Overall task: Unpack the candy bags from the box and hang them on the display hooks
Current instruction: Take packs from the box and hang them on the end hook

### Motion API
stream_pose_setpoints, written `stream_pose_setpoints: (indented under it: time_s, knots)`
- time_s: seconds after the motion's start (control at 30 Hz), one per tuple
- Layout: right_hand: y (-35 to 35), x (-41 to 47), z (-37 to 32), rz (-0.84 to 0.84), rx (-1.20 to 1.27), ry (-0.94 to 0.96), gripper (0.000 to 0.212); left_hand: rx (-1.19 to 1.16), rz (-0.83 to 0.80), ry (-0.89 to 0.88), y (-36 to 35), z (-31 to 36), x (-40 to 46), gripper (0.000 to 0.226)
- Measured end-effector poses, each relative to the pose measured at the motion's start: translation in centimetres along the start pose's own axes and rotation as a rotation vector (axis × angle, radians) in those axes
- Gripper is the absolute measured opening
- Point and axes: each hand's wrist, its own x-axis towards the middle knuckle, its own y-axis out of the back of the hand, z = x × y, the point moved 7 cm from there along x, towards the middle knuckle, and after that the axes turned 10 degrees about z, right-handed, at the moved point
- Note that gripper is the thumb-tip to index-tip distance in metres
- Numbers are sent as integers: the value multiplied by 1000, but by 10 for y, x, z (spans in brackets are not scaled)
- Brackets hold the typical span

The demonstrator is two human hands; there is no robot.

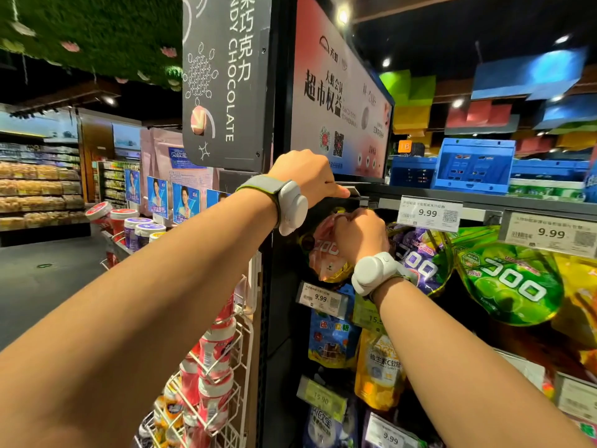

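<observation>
1. Two hands were raised: left hand point(307, 176), right hand point(360, 236).
2. Two white wrist devices point(292, 206) were worn.
3. Three candy bags hung along the top row: pink bag point(324, 250), purple bag point(420, 260), green bag point(508, 282).
4. Three blue crates point(473, 164) stood on top.

- The single head view looks forward and slightly up, close to the shelf top point(452, 194).
- Both forearms reach toward twelve o'clock; the aisle floor point(48, 279) recedes at nine o'clock.

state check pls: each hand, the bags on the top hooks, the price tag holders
left hand: raised, fingers on the tag holder at the hook's front end
right hand: gripping the top of the pink candy bag
pink candy bag: held up at the hook, whether threaded on is hidden
purple candy bag: hanging
green candy bag: hanging, tilted
9.99 price tag: in place above the purple bag
</observation>
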Motion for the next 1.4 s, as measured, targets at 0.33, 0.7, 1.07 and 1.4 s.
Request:
stream_pose_setpoints:
  time_s: [0.33, 0.7, 1.07, 1.4]
  knots:
    - [12, -17, 1, 9, -409, 342, 24, -67, 2, -75, 2, 8, -22, 46]
    - [51, -68, 27, -4, -337, 365, 30, -244, -74, 47, -21, 30, -86, 59]
    - [132, -134, 96, 21, 70, 244, 15, -935, -24, 613, -55, 96, -183, 32]
    - [194, -248, 264, 82, 280, -114, 13, -1496, -259, 989, -105, 239, -311, 15]
